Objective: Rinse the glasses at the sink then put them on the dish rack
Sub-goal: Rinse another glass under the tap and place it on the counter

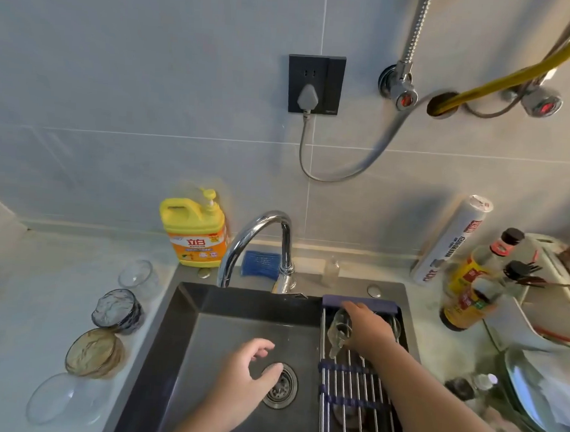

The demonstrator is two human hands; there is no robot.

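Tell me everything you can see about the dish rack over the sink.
The dish rack is a roll-up mat of parallel shiny metal rods, joined by dark blue cross bands, with a blue bar at its far end. It lies flat across the right part of the dark sink. Near the far end the right hand holds a clear glass, tilted, on the rods.

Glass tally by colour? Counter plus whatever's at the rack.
Clear: 3, two clear glasses on the counter, one clear glass in the right grip at the rack
Grey: 1, grey glass
Amber: 1, amber glass
Total: 5
Anything hidden behind the grip is not counted.
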